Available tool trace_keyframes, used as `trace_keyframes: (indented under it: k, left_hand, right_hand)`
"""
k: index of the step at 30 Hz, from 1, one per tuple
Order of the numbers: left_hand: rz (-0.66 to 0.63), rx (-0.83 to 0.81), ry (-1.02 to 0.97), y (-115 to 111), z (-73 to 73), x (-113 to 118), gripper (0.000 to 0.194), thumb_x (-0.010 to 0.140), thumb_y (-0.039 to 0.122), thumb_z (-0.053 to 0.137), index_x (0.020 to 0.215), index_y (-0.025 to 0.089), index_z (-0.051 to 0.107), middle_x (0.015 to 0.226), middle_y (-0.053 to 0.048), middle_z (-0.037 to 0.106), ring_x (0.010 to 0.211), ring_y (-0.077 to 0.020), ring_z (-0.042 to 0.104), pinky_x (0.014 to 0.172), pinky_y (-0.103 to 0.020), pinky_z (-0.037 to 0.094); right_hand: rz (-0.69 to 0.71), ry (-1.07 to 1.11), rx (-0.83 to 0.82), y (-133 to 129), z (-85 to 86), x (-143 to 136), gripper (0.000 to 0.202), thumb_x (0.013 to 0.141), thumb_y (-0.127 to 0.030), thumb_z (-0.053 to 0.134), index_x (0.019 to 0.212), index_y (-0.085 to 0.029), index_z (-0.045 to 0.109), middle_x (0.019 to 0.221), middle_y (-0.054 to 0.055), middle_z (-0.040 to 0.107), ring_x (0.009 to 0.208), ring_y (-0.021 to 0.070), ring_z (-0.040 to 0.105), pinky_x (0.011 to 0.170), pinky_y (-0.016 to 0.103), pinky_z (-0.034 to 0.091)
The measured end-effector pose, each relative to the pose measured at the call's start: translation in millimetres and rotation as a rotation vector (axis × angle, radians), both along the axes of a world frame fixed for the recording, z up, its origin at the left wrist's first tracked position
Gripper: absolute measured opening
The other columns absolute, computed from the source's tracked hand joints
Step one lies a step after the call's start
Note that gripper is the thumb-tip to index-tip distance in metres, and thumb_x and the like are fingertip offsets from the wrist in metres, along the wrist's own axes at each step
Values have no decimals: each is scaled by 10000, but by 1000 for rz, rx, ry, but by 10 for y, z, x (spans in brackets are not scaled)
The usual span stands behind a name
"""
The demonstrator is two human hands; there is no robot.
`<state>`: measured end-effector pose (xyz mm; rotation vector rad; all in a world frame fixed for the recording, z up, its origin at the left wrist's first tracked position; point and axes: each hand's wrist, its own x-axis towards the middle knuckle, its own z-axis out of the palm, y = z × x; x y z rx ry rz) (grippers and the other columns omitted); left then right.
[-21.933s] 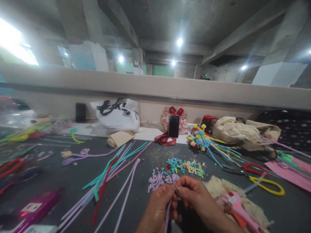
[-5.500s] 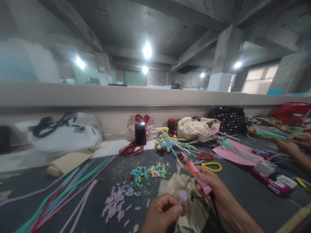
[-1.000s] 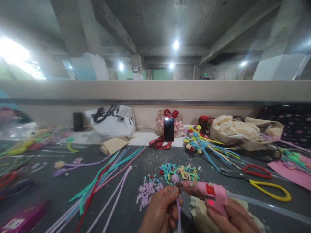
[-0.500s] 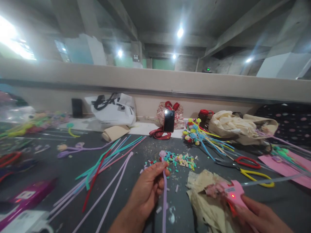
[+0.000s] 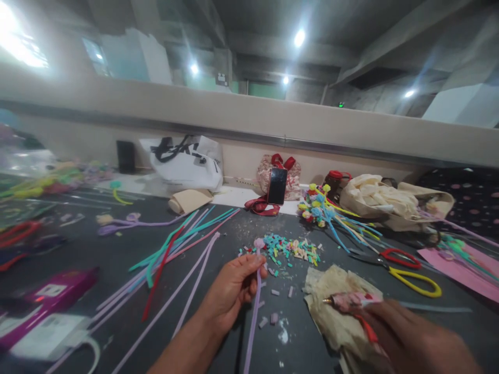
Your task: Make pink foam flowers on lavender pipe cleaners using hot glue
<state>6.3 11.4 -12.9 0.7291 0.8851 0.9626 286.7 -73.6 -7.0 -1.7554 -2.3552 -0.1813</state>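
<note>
In my left hand (image 5: 241, 278), thumb and fingers pinch a lilac pipe cleaner (image 5: 253, 317) just below its small curled lilac head (image 5: 259, 243). The stem hangs down toward the table's front edge. My right hand (image 5: 413, 327), somewhat blurred, is closed around a pink glue gun (image 5: 353, 300) with an orange trigger. The gun's metal tip points left, over a crumpled beige cloth (image 5: 331, 337); whether it rests on the cloth I cannot tell. Behind my left hand lies a scatter of short cut pipe cleaner pieces (image 5: 286, 248) in teal, cream, yellow and lilac.
Loose pipe cleaners (image 5: 156, 259) lie left of my arm, beside a purple device (image 5: 50, 301). Scissors (image 5: 405, 262) with red and yellow handles lie right. Behind stand a phone (image 5: 277, 186), a bunch of pipe cleaner flowers (image 5: 317, 205) and a white bag (image 5: 187, 169).
My right hand has turned over the glue gun, whose tip has moved slightly left and is lower against the cloth. The lilac stem now slants more. The whole view has shifted slightly.
</note>
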Motion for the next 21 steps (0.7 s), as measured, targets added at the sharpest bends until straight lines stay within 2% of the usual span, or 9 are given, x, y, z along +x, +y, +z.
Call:
trace_keyframes:
  k: [1,2,3,6,9,13,17,19,21]
  left_hand:
    - [-5,2,4,2,-7,-4,207,693,336,593,665,131,576,527,40,529,341,8,366,323,-106,228]
    - [-18,4,9,3,-9,-8,223,691,346,592,638,130,565,507,43,517,338,6,360,323,-109,223]
    - [-36,4,15,1,-9,-11,243,689,357,592,612,130,553,487,46,504,334,4,356,326,-112,224]
    - [-60,3,32,-7,-5,-17,268,681,377,595,584,133,539,440,56,475,326,-4,350,328,-118,227]
    - [-73,15,41,-17,-7,-15,279,683,383,590,573,132,541,404,63,454,316,-9,348,320,-118,222]
    - [-84,59,38,-32,-6,-2,276,704,371,570,570,133,536,359,71,428,295,-11,336,301,-115,200]
    - [-80,76,33,-43,2,8,281,720,368,552,567,134,536,350,70,434,291,-9,331,299,-112,198]
    - [-75,63,28,-44,-2,13,283,720,373,549,569,134,538,352,69,440,291,-9,332,299,-111,202]
    - [-74,41,28,-44,-14,24,286,720,379,546,571,135,538,359,68,446,286,-8,329,296,-112,202]
  right_hand:
    - [93,30,-15,55,33,-149,201,808,-286,441,945,-277,588,921,50,673,765,187,647,624,235,471]
    - [159,61,-49,126,57,-317,178,824,-264,426,873,-266,598,856,38,673,757,174,638,657,233,458]
    - [209,81,-114,211,70,-492,187,834,-247,416,806,-257,601,752,18,661,672,150,629,586,210,442]
    - [201,84,-205,494,36,-961,180,821,-176,436,798,-241,602,742,4,633,647,135,613,582,205,409]
    - [212,8,-189,710,-77,-1211,141,796,-178,469,792,-207,607,768,34,630,628,159,608,524,218,374]
    - [232,2,-201,791,-210,-1265,188,805,-159,432,869,-191,606,758,61,631,570,164,591,470,227,334]
    - [225,83,-202,774,-178,-1220,166,801,-130,406,795,-168,568,736,47,616,591,138,568,508,212,364]
    - [190,279,-231,769,-101,-1196,145,804,-147,400,728,-167,521,646,9,572,566,116,541,508,194,374]
    - [137,615,-353,763,-10,-1178,133,805,-204,411,693,-175,477,555,-35,497,498,97,500,461,179,364]
